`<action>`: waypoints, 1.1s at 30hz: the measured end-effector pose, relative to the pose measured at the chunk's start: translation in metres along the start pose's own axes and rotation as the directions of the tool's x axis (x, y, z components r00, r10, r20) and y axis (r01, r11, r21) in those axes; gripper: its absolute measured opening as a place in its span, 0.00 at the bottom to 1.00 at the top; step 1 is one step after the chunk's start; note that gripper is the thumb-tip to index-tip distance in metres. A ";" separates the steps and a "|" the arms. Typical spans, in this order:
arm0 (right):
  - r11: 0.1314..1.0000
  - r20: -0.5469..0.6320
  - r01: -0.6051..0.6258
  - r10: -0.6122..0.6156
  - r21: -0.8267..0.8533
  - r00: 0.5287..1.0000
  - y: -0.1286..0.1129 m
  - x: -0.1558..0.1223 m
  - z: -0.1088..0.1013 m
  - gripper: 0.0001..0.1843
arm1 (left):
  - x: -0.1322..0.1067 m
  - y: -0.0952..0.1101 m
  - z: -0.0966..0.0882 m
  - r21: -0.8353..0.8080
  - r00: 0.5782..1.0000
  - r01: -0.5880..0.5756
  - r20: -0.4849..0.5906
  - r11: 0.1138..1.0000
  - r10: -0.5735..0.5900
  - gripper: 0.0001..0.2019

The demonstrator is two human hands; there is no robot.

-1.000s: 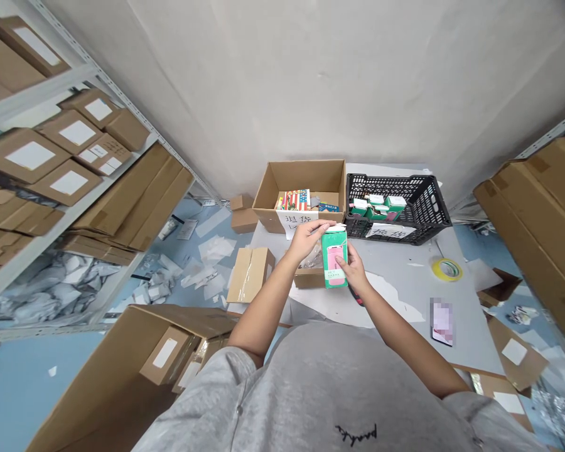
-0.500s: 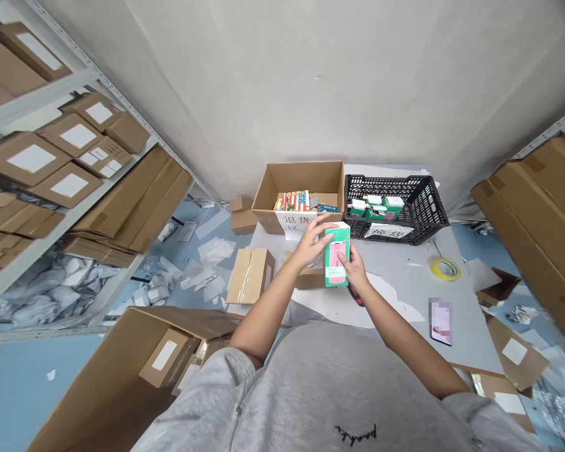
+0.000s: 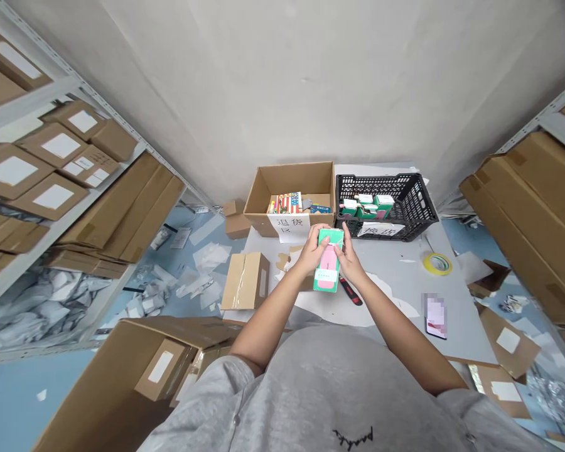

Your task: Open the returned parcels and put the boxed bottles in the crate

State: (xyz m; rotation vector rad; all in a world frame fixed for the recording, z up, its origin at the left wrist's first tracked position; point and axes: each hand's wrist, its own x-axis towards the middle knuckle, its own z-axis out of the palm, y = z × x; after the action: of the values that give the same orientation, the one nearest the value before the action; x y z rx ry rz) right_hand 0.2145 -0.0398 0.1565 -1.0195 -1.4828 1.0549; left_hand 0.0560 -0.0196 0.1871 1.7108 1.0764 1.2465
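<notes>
I hold a small green box point(image 3: 328, 269) with a pink picture on its front above the grey table point(image 3: 405, 282). My left hand point(image 3: 312, 252) grips its left side and top corner. My right hand point(image 3: 349, 260) grips its right side, fingers curled on the edge. Behind it an open cardboard box point(image 3: 292, 188) with a white paper label holds colourful items. Beside that a black plastic crate point(image 3: 407, 210) holds several similar green boxes. A red-handled cutter point(image 3: 351, 292) lies on the table just below my right hand.
A yellow tape roll point(image 3: 437, 263) and a phone point(image 3: 435, 316) lie on the table's right part. A small taped carton point(image 3: 245, 280) sits at the table's left edge. Shelves of cartons stand on both sides. A large open carton point(image 3: 122, 376) is at lower left. Paper scraps litter the blue floor.
The green box has come lower and tilted a little to the left. My right hand moved up its side, and my left hand now closes on its top corner. The view shifted left.
</notes>
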 end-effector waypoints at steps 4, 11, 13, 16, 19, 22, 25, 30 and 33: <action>0.997 -0.085 0.032 -0.038 -0.075 0.996 -0.006 0.010 -0.002 0.33 | -0.001 0.002 0.011 0.023 0.999 -0.023 -0.047 0.999 0.024 0.21; 0.977 -0.175 0.048 -0.086 -0.208 0.981 0.000 0.009 0.003 0.26 | -0.001 -0.009 0.000 0.082 1.000 -0.002 0.032 0.997 -0.001 0.19; 0.978 -0.194 0.017 -0.059 -0.210 0.979 0.001 0.004 0.005 0.25 | 0.000 -0.010 -0.004 0.093 0.994 -0.016 0.110 0.996 0.005 0.20; 0.973 -0.263 -0.016 -0.046 -0.231 0.964 0.001 -0.003 0.008 0.26 | -0.001 -0.011 -0.001 0.140 0.991 -0.052 0.133 0.989 0.033 0.20; 0.955 -0.317 -0.022 -0.076 -0.295 0.945 -0.006 -0.007 0.008 0.26 | -0.002 -0.011 0.006 0.166 0.990 -0.089 0.124 0.982 0.069 0.22; 0.935 -0.297 0.003 -0.116 -0.356 0.948 -0.013 -0.008 0.001 0.26 | -0.001 -0.012 0.009 0.197 0.983 -0.145 0.143 0.970 0.118 0.23; 0.942 -0.281 0.031 -0.131 -0.334 0.951 -0.016 -0.014 -0.009 0.25 | 0.004 -0.013 0.009 0.258 0.968 -0.205 0.198 0.944 0.156 0.24; 0.970 -0.316 0.003 -0.083 -0.245 0.945 -0.020 -0.024 -0.037 0.24 | 0.020 -0.007 0.015 0.211 0.915 -0.283 0.353 0.936 0.197 0.32; 0.956 -0.276 0.010 -0.095 -0.294 0.957 -0.033 -0.021 -0.068 0.24 | 0.039 0.002 0.028 0.162 0.876 -0.320 0.425 0.933 0.227 0.38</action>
State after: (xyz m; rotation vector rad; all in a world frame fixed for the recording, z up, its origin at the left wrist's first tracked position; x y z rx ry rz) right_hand 0.2815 -0.0607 0.1909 -1.2732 -1.4381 0.6272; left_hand 0.0902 0.0136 0.1947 2.2418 0.7659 0.8941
